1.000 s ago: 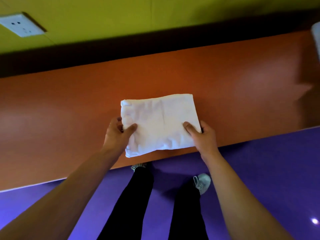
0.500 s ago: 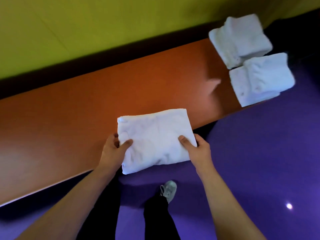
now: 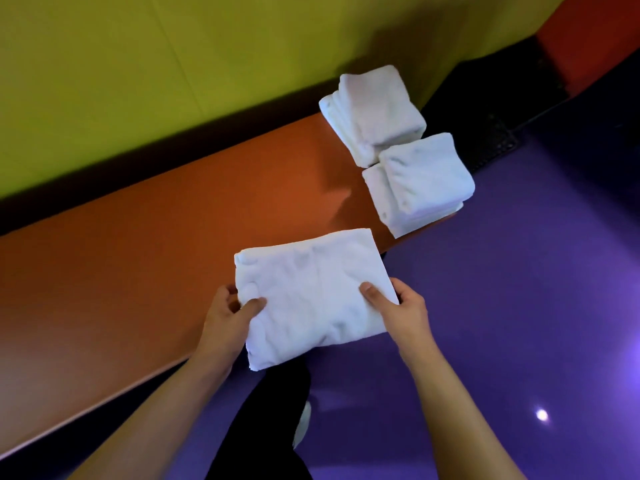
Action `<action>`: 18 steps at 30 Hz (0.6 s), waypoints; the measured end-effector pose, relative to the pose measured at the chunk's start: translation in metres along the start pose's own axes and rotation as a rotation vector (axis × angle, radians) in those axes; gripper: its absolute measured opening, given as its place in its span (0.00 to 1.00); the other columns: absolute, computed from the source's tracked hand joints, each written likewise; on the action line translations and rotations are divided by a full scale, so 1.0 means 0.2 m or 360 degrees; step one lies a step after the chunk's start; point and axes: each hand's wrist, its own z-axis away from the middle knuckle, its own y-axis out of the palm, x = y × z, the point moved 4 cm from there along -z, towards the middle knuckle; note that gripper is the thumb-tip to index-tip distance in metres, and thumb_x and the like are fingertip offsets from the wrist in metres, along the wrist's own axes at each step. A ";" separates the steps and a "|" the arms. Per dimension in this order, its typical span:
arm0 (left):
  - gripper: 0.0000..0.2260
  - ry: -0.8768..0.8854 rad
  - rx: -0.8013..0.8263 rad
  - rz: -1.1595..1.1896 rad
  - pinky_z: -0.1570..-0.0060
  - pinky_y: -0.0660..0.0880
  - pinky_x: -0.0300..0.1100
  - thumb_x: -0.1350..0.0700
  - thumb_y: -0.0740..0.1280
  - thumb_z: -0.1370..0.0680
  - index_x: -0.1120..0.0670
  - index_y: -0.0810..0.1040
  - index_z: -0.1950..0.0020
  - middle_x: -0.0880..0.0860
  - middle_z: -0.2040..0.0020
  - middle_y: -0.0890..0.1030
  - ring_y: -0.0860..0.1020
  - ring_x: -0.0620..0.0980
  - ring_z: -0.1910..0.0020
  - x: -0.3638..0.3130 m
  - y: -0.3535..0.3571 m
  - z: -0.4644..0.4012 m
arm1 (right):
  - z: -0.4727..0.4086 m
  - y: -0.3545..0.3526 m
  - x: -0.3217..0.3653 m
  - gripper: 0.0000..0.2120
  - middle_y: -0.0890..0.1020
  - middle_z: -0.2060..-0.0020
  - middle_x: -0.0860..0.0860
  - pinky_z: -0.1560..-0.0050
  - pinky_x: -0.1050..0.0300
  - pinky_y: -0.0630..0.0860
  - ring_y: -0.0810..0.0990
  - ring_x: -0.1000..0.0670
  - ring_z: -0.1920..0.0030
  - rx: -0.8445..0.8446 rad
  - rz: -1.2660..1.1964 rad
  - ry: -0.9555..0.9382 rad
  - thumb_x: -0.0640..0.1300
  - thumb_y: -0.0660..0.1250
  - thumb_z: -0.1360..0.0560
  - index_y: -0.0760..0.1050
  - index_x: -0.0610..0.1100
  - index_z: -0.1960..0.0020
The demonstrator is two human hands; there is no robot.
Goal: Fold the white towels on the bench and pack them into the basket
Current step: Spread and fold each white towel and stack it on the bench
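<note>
Orange bench (image 3: 138, 271): both hands grip folded towel (image 3: 311, 296).

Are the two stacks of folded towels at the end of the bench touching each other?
Touching. In the head view, the far stack meets the near stack at their facing corners, with no orange bench visible between them.

Both bare forearms reach forward from the lower edge of the view, angled slightly toward each other. The left hand (image 3: 227, 318) is closed in a pinch, its thumb (image 3: 254, 304) lying on top and the other fingers curled underneath at the near left corner of what it grips. The right hand (image 3: 398, 311) grips likewise at the right side, thumb pressed on top; its remaining fingers appear tucked below, though they are mostly hidden.
</note>
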 end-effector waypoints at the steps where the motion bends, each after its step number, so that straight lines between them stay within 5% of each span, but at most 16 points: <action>1: 0.18 -0.0015 0.0003 0.0004 0.51 0.81 0.53 0.52 0.75 0.30 0.51 0.76 0.42 0.50 0.47 0.84 0.84 0.50 0.49 -0.04 0.03 -0.02 | -0.04 -0.02 0.03 0.09 0.87 0.56 0.57 0.63 0.67 0.78 0.85 0.59 0.57 0.0010 0.0011 -0.0002 0.51 0.77 0.26 0.83 0.49 0.48; 5: 0.15 -0.0057 0.0047 0.0050 0.48 0.81 0.60 0.52 0.73 0.28 0.52 0.77 0.43 0.52 0.47 0.85 0.84 0.54 0.49 -0.19 0.18 -0.11 | -0.22 -0.13 0.21 0.07 0.87 0.57 0.57 0.62 0.65 0.79 0.85 0.57 0.57 0.0055 0.0097 -0.0014 0.51 0.76 0.26 0.83 0.50 0.50; 9: 0.12 -0.0052 0.0083 0.0156 0.55 0.80 0.50 0.56 0.71 0.23 0.54 0.77 0.41 0.50 0.48 0.85 0.85 0.49 0.51 -0.35 0.37 -0.22 | -0.42 -0.25 0.38 0.07 0.87 0.55 0.57 0.55 0.58 0.81 0.85 0.56 0.54 0.0050 0.0143 -0.0001 0.52 0.76 0.26 0.83 0.52 0.50; 18: 0.21 -0.0010 0.0216 0.0239 0.55 0.80 0.50 0.46 0.73 0.32 0.47 0.77 0.40 0.47 0.47 0.86 0.85 0.49 0.50 -0.78 0.84 -0.41 | -0.76 -0.62 0.73 0.05 0.87 0.55 0.54 0.53 0.57 0.82 0.85 0.55 0.54 -0.0031 0.0177 -0.0061 0.50 0.77 0.26 0.85 0.51 0.52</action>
